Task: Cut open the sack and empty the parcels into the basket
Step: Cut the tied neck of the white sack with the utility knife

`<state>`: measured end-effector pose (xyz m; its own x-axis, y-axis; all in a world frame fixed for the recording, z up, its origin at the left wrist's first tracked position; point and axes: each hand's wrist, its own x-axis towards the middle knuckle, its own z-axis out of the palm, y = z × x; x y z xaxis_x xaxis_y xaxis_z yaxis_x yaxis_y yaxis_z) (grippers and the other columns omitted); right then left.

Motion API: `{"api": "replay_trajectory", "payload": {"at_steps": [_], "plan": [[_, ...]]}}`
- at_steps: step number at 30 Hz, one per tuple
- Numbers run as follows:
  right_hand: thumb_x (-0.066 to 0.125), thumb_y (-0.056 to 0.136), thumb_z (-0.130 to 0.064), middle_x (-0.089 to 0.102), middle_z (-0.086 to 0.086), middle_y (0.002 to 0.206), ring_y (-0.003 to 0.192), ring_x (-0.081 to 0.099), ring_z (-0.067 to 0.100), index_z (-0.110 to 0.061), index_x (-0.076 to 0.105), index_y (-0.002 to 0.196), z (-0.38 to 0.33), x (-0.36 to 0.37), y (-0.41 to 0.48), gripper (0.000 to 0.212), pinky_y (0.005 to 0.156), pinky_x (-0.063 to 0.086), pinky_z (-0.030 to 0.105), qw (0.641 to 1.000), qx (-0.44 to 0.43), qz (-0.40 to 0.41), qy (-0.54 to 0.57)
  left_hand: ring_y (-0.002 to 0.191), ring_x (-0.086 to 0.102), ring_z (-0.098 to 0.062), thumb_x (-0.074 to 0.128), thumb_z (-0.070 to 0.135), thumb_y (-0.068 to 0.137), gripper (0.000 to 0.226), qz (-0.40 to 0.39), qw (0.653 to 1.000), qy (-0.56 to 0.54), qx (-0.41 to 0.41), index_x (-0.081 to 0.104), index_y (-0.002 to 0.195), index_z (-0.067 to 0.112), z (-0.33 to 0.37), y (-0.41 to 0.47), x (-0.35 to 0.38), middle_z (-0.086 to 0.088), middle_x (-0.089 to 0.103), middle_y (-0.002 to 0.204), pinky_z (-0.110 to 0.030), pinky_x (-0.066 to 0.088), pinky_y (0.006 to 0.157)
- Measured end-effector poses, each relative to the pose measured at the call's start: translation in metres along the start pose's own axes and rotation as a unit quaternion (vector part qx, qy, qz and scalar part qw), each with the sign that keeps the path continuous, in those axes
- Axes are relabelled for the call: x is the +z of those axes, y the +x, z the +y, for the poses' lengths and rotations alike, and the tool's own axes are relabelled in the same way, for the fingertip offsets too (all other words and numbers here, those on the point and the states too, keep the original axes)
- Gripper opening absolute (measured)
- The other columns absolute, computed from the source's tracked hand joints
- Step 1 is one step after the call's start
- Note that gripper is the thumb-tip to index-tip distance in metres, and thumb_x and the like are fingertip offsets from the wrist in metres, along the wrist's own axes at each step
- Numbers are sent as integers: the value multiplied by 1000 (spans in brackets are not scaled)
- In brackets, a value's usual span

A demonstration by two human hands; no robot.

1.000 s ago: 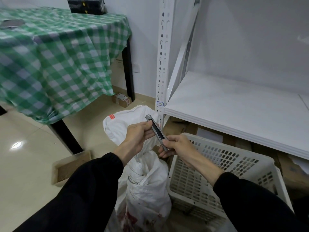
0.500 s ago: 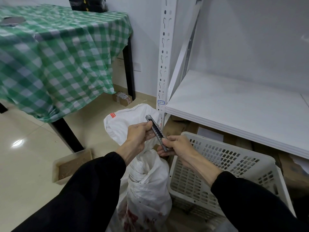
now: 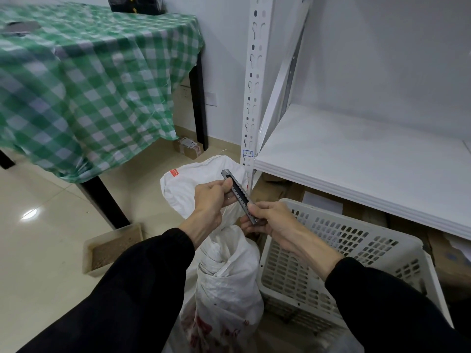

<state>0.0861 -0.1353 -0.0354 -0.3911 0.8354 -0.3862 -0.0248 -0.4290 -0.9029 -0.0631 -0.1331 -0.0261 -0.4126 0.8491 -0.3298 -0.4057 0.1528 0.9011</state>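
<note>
The sack [image 3: 229, 273] stands on the floor between the table [image 3: 89, 72] at left and the shelf [image 3: 356, 154] at right. The basket [image 3: 305, 263] sits touching the sack's right side, partly under the shelf. Above the sack, the left hand [image 3: 210, 200] and right hand [image 3: 276, 220] hold a utility knife [image 3: 238, 193]. A tray [image 3: 112, 248] lies left of the sack; a carton [image 3: 188, 147] lies behind it.

The scene is lit softly and evenly. A small glare spot is seen on the glossy floor [image 3: 29, 214]. The checked tablecloth [image 3: 76, 85] is blurred; edges are bent by wide-angle distortion.
</note>
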Motion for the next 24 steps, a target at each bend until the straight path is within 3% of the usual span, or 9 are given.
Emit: {"api": "replay_trajectory", "payload": {"at_steps": [6,12,19,24], "plan": [[47,100,-5,69,14,79,64,65,16,4,64,103,3,6,2,20,65,55,26,999,3,-52,14,67,72,-23,59,0,95,17,13,1000,-2,-4,68,81,-4,-2,3,-1,-15,72,77,-27,62,64],[51,100,-12,66,8,67,55,59,16,-2,66,93,10,4,4,19,57,47,27,998,-32,-14,-47,67,72,-23,58,0,95,20,16,1000,9,-7,69,79,-3,-5,4,-1,-15,72,77,-30,63,70],[51,100,-12,64,11,63,50,60,17,3,63,96,12,9,4,20,49,48,23,997,-52,16,-48,69,73,-24,60,3,95,18,28,999,17,-5,70,81,-2,-10,7,0,-14,73,77,-32,62,72],[54,99,-16,65,10,67,54,60,16,4,65,99,12,7,7,23,53,49,24,999,-36,4,-40,64,74,-21,60,3,95,18,32,999,26,-7,70,81,-3,-12,9,-3,-12,74,74,-32,62,71]]}}
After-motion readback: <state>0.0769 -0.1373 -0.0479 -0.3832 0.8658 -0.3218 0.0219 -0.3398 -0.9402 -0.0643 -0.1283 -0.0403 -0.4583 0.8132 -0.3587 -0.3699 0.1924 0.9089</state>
